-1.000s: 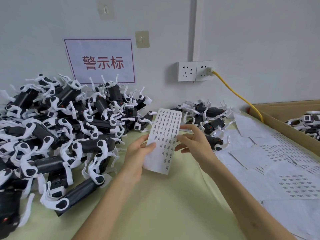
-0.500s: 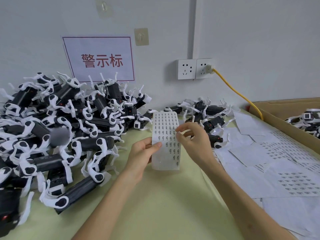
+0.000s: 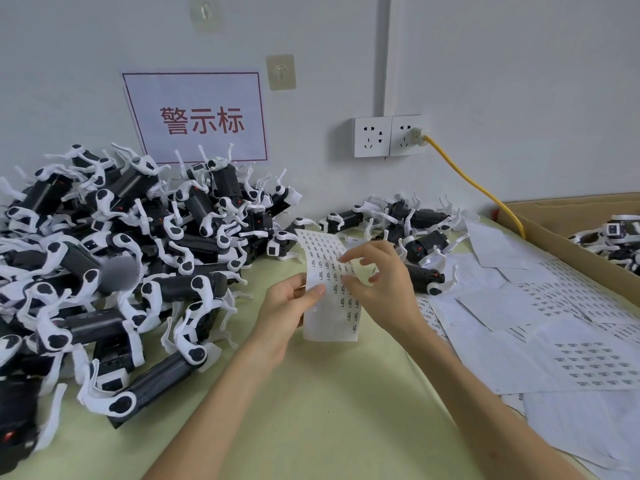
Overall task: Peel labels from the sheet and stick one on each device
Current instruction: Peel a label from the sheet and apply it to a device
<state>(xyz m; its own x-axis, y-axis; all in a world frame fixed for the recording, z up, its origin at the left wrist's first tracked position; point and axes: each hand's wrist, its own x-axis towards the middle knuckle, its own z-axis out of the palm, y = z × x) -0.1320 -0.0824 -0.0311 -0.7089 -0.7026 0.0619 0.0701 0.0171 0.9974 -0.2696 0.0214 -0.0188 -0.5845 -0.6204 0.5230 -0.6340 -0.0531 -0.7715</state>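
Above the table (image 3: 311,410), our left hand (image 3: 287,306) pinched the sheet (image 3: 330,306) by its left edge, and our right hand (image 3: 381,282) pinched at 1 label. The sheet's lower part was bare. With the devices (image 3: 121,258) heaped beside it, we judged most unlabelled.

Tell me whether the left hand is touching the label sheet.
Touching. The head view shows the left hand pinching the label sheet, its thumb lying flat over the sheet's left edge.
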